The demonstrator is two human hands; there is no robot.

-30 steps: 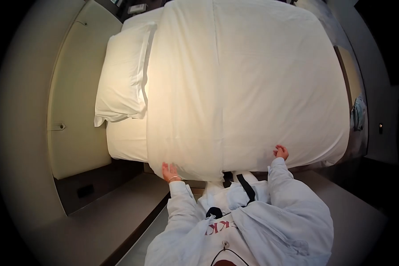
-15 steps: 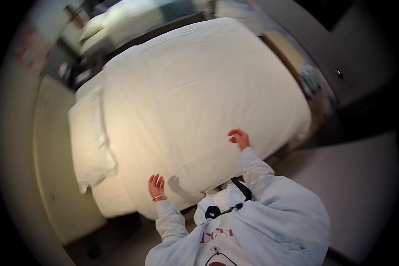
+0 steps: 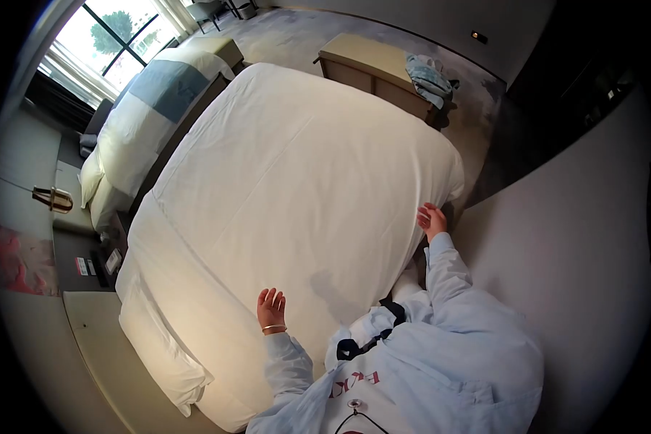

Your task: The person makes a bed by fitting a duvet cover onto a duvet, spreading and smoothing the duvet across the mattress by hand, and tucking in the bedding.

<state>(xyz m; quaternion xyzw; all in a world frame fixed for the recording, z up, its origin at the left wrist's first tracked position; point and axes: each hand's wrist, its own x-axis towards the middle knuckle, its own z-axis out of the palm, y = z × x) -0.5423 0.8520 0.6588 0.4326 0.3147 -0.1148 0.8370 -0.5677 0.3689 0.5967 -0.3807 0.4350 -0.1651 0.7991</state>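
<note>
A large bed in front of me is covered by a white duvet [image 3: 289, 181], mostly smooth with a few creases. My left hand [image 3: 271, 311], with a bracelet at the wrist, is over the near part of the duvet. Its fingers stretch out and hold nothing. Close to the duvet's right edge is my right hand [image 3: 432, 220], its fingers loosely bent and apart with nothing in them. Whether either hand touches the cloth I cannot tell. A white pillow [image 3: 159, 347] lies at the head end, to the left.
Beyond this bed stands a second bed with a blue runner [image 3: 168, 90], near a window [image 3: 119, 36]. A bench [image 3: 369, 69] at the foot end carries a light-blue bundle of cloth [image 3: 430, 79]. A pale wall [image 3: 557, 253] rises on my right. A headboard [image 3: 98, 347] runs along the left.
My view has turned toward the foot end, bringing the window and bench into sight. My right hand has shifted right to the duvet's edge; the left stays over the near side.
</note>
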